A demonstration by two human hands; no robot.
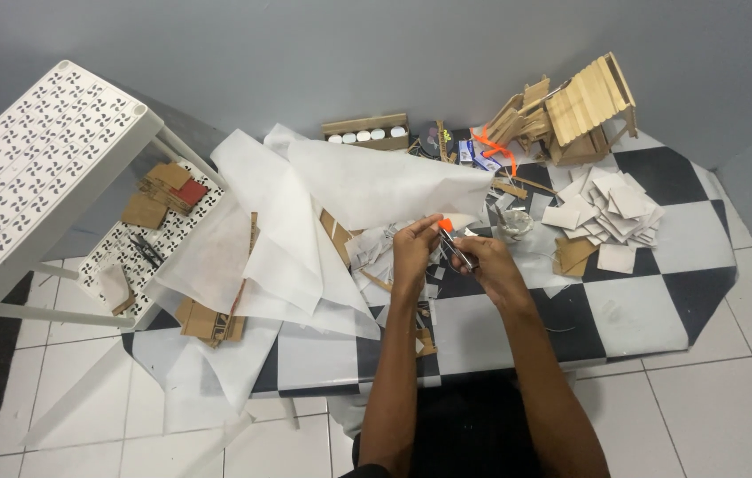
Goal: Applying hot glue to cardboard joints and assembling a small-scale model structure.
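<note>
Centre frame, over the checkered table [659,248]: your left hand [413,252] pinches the orange-tipped tool [452,241], your right hand [491,265] grips its lower end. Loosen either grip and it could drop among the paper scraps [385,252].

Grey wall [305,44], white tiled floor [713,416], checkered table [651,301], white perforated shelf [39,168].

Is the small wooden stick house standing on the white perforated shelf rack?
No, the wooden stick house stands on the black-and-white checkered table, far from the white rack.
</note>
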